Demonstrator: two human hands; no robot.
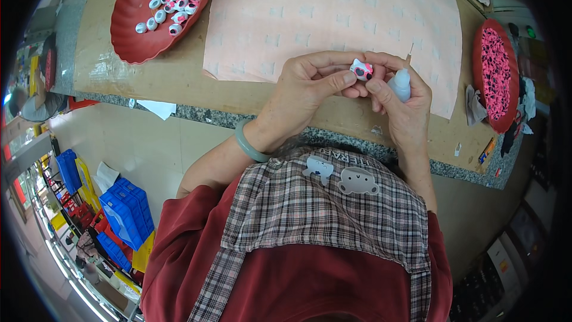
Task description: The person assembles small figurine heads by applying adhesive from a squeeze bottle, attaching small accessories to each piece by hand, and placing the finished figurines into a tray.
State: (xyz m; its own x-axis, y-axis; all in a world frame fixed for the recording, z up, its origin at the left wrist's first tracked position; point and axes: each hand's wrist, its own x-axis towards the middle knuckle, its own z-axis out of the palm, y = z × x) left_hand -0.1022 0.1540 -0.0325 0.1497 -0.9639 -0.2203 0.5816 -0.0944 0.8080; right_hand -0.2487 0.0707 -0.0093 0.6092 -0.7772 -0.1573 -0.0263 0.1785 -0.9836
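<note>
Between the thumb and fingers of my left hand point(301, 89) is a small white cat-head figurine point(360, 69) with pink and black parts on its front. My right hand point(411, 110) is closed around a small translucent squeeze bottle point(400, 86), whose thin needle tip points up and away from me. The thumb and fingertips of that hand also come close beside the figurine; whether they touch it I cannot tell. Both hands are above the near edge of a pale pink patterned sheet point(333, 6) spread on the table.
At the far left a red scalloped dish point(128, 33) holds several similar figurines point(179, 3). On the right, a red oval dish point(500, 125) carries many small pink and black pieces point(496, 71). Crumpled cloth point(475, 107) lies beside it. Blue crates point(127, 211) stand on the floor, lower left.
</note>
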